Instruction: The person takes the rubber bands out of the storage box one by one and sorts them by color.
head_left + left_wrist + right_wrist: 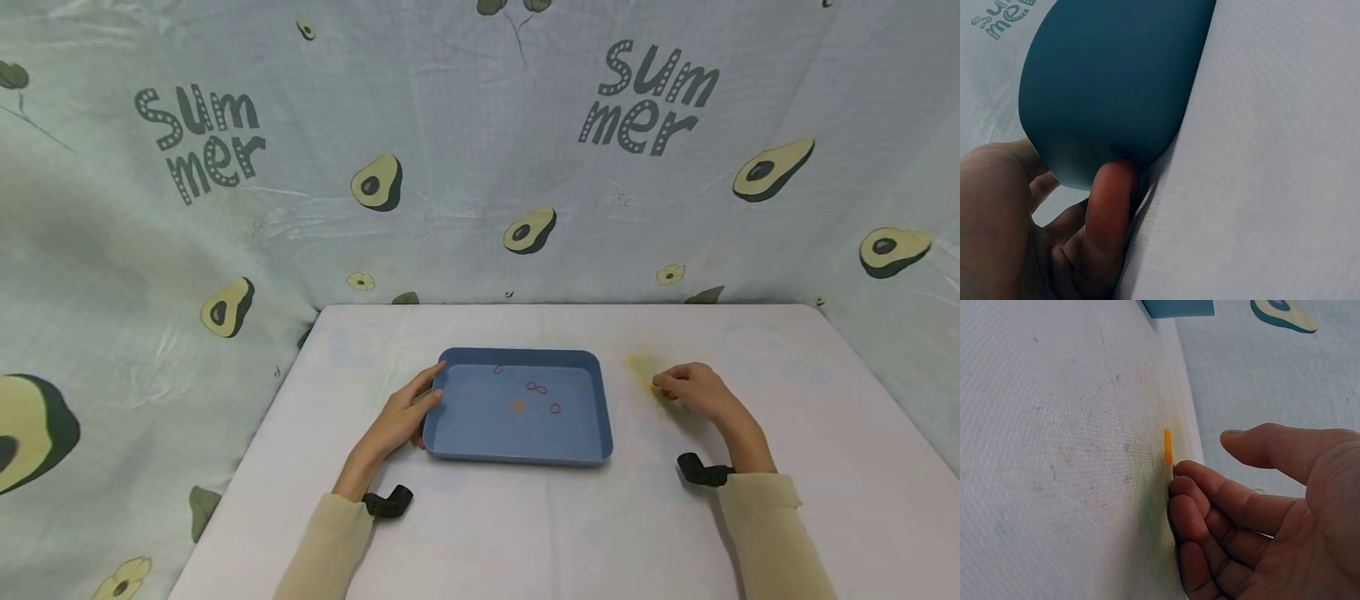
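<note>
Sleeves: two pale beige cuffs, left sleeve point(326, 546) and right sleeve point(772, 533), both cut off by the lower edge of the head view, so the upper arms stay out of my sight.
Wrist gadgets: a black device point(390, 502) on the left wrist, its partner point(701, 469) on the right, each partly tucked against the cuff.
Bench: white-covered bench point(487, 517), its near edge out of view.
Left hand: the left hand point(401, 417) grips the left side of the tray, thumb at the rim; one fingertip presses the outer wall, the others are partly hidden beneath.
Tray: blue, shallow tray point(465, 437), set down left of the right hand; the wrist view catches only a slice of it.
Loops in the tray: a small red loop point(498, 368) near the far wall, a twisted red loop point(536, 387), another red loop point(555, 408), and an orange bit point(518, 407) too small for me to make out.
Right hand: the right hand point(693, 390) has its fingers loosely curled against the bench, thumb held away from them, pinching nothing.
Orange strip: orange strip point(1168, 447) on the bench, just beyond the index fingertip; seen edge-on, and whether they touch I can't tell.
Yellow patch: blurred yellow patch point(643, 365) beside that hand, its nature unclear.
Backdrop: pale cloth point(450, 108) printed with avocados and "summer", cropped at the sides.
</note>
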{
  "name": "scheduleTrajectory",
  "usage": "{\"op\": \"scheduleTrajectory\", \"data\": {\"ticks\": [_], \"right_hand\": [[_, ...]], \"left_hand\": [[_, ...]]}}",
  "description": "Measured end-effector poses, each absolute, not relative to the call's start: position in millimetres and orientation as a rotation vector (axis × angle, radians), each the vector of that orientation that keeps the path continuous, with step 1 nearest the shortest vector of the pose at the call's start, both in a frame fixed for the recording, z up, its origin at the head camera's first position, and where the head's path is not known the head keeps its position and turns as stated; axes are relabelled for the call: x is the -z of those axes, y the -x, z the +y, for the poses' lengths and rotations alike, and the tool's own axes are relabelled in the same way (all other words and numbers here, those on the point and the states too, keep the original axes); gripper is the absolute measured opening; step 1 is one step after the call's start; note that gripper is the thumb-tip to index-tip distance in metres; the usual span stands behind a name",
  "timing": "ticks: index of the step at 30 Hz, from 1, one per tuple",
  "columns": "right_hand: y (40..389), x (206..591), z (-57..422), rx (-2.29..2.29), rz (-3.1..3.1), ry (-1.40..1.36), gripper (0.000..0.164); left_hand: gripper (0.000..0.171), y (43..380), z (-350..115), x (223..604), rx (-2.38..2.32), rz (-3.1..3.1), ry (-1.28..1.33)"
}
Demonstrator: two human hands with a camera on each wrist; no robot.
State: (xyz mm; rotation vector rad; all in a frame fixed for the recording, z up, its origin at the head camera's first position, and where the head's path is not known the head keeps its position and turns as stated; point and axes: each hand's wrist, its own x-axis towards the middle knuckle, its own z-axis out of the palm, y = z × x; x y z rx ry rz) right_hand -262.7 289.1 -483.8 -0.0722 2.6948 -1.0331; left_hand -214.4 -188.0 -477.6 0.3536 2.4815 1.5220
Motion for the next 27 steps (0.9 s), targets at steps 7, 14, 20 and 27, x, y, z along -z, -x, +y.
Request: {"op": "scheduleTrajectory", "data": {"ticks": [7, 14, 20, 27], "right_hand": [[259.3, 484.6, 288.4, 1.046, 2.672, 0.074, 0.049], [260.4, 478.8, 287.8, 1.01, 2.686, 0.083, 0.052], [260.2, 477.5, 285.9, 1.006, 2.718, 0.096, 0.05], [259.6, 462.5, 279.6, 1.032, 2.829, 0.169, 0.047]], "left_hand": [[0.056, 210.9, -188.9, 479.5, -1.522, 2.451, -0.348], [0.055, 215.7, -188.3, 479.4, -1.502, 2.482, -0.344], [0.055, 223.5, -193.7, 502.4, -1.518, 2.488, -0.327], [0.054, 231.2, -196.5, 513.5, -1.546, 2.507, -0.317]]}}
